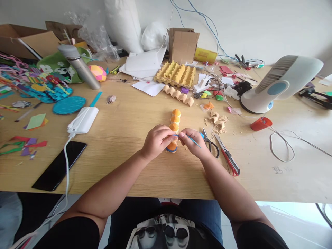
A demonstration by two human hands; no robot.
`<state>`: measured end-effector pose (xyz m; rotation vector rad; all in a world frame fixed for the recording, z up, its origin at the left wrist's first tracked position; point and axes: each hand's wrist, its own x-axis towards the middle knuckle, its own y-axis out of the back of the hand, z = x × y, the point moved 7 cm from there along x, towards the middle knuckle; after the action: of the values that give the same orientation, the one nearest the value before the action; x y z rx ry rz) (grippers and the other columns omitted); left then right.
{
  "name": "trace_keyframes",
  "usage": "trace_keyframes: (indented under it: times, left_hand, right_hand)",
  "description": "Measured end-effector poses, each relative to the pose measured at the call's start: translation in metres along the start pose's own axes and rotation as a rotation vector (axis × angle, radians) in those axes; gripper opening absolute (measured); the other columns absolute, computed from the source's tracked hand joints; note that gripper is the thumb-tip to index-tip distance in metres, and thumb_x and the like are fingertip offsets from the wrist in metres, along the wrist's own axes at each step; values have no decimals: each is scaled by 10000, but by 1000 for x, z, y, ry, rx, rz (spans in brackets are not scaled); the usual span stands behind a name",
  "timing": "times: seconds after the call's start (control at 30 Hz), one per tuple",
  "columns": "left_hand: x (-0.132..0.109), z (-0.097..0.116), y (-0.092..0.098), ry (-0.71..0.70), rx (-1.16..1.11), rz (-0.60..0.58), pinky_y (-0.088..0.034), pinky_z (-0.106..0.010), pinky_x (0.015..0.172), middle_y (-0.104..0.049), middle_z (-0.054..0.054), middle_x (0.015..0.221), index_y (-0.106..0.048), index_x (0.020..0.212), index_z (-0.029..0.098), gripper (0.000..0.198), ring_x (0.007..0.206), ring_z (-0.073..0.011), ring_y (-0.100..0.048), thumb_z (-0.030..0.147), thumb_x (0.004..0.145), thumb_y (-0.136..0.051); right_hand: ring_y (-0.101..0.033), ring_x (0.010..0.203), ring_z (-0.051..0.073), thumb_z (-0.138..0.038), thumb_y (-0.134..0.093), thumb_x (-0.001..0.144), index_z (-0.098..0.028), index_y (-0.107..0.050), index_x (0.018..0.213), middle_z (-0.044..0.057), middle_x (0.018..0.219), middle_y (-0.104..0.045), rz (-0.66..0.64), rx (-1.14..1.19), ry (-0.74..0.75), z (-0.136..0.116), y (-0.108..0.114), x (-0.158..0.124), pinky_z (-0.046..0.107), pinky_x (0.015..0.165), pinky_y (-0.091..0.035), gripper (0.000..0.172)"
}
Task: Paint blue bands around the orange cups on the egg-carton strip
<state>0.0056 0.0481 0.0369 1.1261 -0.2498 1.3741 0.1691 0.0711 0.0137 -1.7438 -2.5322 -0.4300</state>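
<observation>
A thin blue strip [193, 141] runs between my two hands, and its free end sticks out past the right one. My left hand [161, 139] pinches it by one end, thumb against fingers. Close beside it, my right hand [192, 141] is closed on the same strip. Below the hands an orange-painted egg-carton strip [176, 119] lies on the table, its middle partly hidden by my fingers. Blue edging shows around its near end. Right of my right hand lie black-handled scissors [211, 143] and a red utility knife [229, 157].
Carton scraps [218, 119] lie to the right, before a white fan [275, 86] and a red cup [261, 123]. Behind are a yellow egg tray [176, 74] and a carton strip [178, 95]. A power bank [83, 120], phone [61, 166] and steel bottle [80, 67] stand or lie left.
</observation>
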Motion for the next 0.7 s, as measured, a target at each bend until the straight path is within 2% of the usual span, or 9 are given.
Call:
trace_keyframes:
  times: [0.1,0.2,0.37,0.57,0.7]
  left_hand:
    - [0,0,1,-12,-11,10,-585,-315,814,-812,-49,950,-805,1060,212,206,859,-172,-728,402,1003,-748]
    - [-1,-2,-2,36,-61,-11,-613,-321,824,-826,-69,1045,-789,1220,220,340,883,-180,-757,431,954,-806]
    - [-1,0,-2,80,-112,-6,-617,-281,790,-831,-48,981,-823,1062,220,109,850,-155,-768,268,1006,-743]
    - [2,2,1,53,-80,22,-617,-297,800,-818,-35,932,-802,972,220,42,847,-159,-756,244,980,-768]
    - [1,0,0,70,-92,32,-630,-299,814,-824,-47,1005,-800,1056,220,97,885,-163,-764,217,961,-782]
  right_hand:
    - [-462,553,125,-828,-615,935,-206,-646,718,-26,579,-546,-2,5,-26,4,0,1,278,554,-388,659]
    - [-459,540,126,-850,-586,934,-209,-632,682,-24,559,-532,-2,0,-33,7,0,1,279,538,-385,690]
    - [-489,561,135,-847,-534,963,-207,-643,691,-13,578,-549,-29,8,-8,4,-1,1,291,570,-416,703]
    - [-585,691,159,-749,-703,926,-217,-690,875,-1,733,-647,-39,24,13,1,-1,0,296,673,-503,534]
    - [-589,714,159,-722,-712,935,-219,-696,893,3,763,-656,-1,8,52,0,2,0,301,712,-523,505]
